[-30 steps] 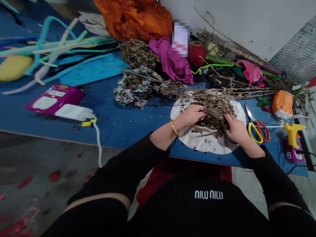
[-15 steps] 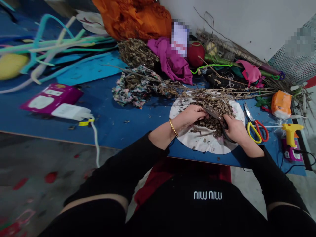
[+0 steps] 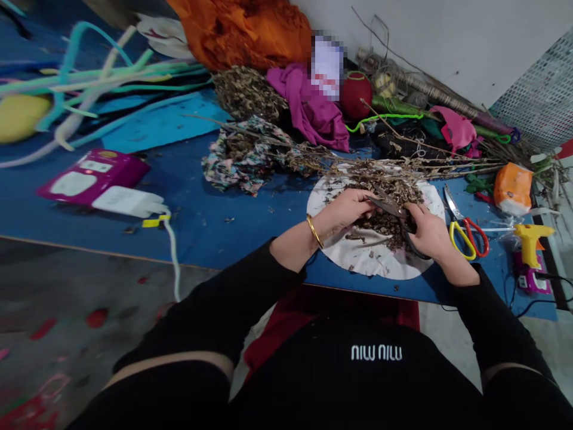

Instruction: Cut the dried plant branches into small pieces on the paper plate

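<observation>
My right hand (image 3: 427, 233) grips a pair of dark scissors (image 3: 388, 206) by the handles, its blades pointing left and slightly apart. Just left of the blades, my left hand (image 3: 351, 206) is closed in a pinch, holding something small that looks like a bit of dried plant; the fingers partly hide it. Beneath both hands a round white cloth (image 3: 358, 263) lies on the blue table, with a heap of crumbled dried leaves (image 3: 380, 224) on it. Long dry stems (image 3: 430, 170) with withered leaves stretch across the cloth's far edge.
Right of the cloth lie scissors with red and yellow handles (image 3: 468, 236), a yellow glue gun (image 3: 532, 239) and an orange packet (image 3: 513, 186). Floral fabric (image 3: 239, 161), purple cloth (image 3: 308, 113) and a red ball (image 3: 356, 95) are behind. A purple packet (image 3: 96, 176) sits at left.
The scissors' blades look more spread than before, with the fingers of my right hand shifting slightly. My left hand stays almost in place. The whole view has moved very slightly.
</observation>
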Demonstrator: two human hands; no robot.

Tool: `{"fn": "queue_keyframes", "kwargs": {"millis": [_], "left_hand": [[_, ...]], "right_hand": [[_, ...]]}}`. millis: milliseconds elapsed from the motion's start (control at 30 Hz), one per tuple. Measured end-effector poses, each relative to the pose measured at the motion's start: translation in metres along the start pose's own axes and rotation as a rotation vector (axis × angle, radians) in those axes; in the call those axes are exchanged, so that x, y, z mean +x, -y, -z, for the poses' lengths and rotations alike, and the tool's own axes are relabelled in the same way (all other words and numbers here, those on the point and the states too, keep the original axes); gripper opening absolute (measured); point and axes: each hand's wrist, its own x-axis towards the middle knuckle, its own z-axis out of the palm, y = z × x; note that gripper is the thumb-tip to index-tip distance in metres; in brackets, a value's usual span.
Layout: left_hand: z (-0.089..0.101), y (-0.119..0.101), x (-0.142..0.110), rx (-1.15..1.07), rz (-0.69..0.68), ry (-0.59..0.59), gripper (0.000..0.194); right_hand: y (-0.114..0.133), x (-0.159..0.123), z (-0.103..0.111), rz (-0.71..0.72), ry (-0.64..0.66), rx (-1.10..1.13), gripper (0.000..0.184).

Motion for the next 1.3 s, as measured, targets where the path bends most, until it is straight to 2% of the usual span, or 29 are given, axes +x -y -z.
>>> {"fn": "queue_keyframes", "kwargs": {"millis": [233,333,433,533,633,867,1067,1300], "left_hand": [[0.003,0.003,0.003,0.049,0.039,0.032,0.020],[0.007,0.003,0.003,0.099,0.045,-0.009,0.017],[0.010,0.002,0.003,0.235,-0.013,-0.068,0.016],[0.012,0.004,0.003,0.301,-0.065,-0.042,0.019],[0.012,0.007,0.004,0.255,-0.062,-0.010,0.021],[0.011,0.006,0.003,0.162,-0.025,-0.017,0.021],[0.012,0.005,0.002,0.134,0.055,0.003,0.021],[0.014,0.005,0.004,0.168,0.037,0.012,0.019]], "right_hand": [[0.001,-0.001,0.001,0.012,0.038,0.014,0.051],[0.001,-0.001,0.001,-0.010,0.029,0.026,0.049],[0.001,-0.001,0.001,-0.028,0.016,0.026,0.050],[0.000,-0.001,0.001,-0.019,-0.003,0.005,0.055],[0.000,-0.001,0.000,0.004,0.006,0.002,0.053],[0.002,-0.001,0.000,0.007,0.044,0.004,0.048],[0.001,-0.001,-0.002,0.011,0.035,0.011,0.044],[-0.001,0.000,-0.002,0.004,0.038,-0.003,0.043]]}}
